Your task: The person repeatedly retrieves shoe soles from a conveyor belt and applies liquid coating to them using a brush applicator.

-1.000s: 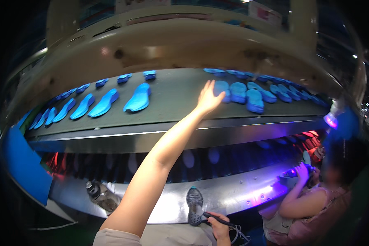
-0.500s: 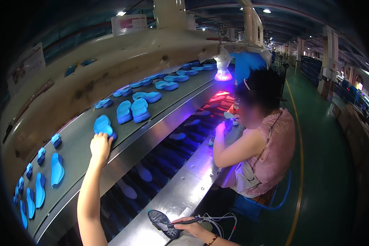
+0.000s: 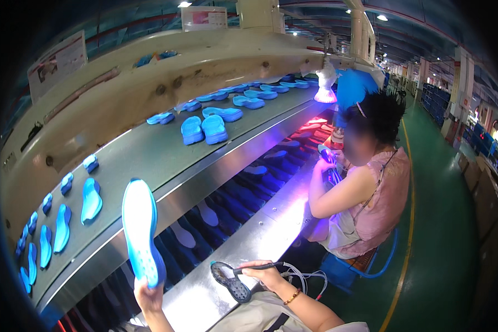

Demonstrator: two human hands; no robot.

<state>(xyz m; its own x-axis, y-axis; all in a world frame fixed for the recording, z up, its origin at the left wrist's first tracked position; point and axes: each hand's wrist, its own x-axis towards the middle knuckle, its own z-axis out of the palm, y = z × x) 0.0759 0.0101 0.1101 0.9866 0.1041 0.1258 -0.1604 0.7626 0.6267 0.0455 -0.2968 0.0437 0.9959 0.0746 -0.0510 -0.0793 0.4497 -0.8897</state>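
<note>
In my left hand (image 3: 148, 299), raised over the metal rail, is a bright blue shoe sole (image 3: 141, 227); my fingers grip its lower end, and it stands nearly upright. My right hand (image 3: 266, 275), with a beaded bracelet at the wrist, is closed round a black pen-shaped tool (image 3: 249, 269). The tool's tip is at a dark, perforated shoe sole (image 3: 230, 283) on the metal ledge (image 3: 263, 235); whether it touches cannot be told. White tubes lie beside this hand.
A green conveyor belt (image 3: 144, 149) carries several blue soles (image 3: 214, 129). Below it, a lower dark track (image 3: 191, 221) holds pale soles. Ahead on the right, a seated co-worker (image 3: 365, 177) handles a sole under a glowing lamp (image 3: 325, 91).
My left hand has lifted the blue sole off the belt and brought it nearer to me, tilted up. My right hand still holds the tool at the dark sole. The view has shifted.
</note>
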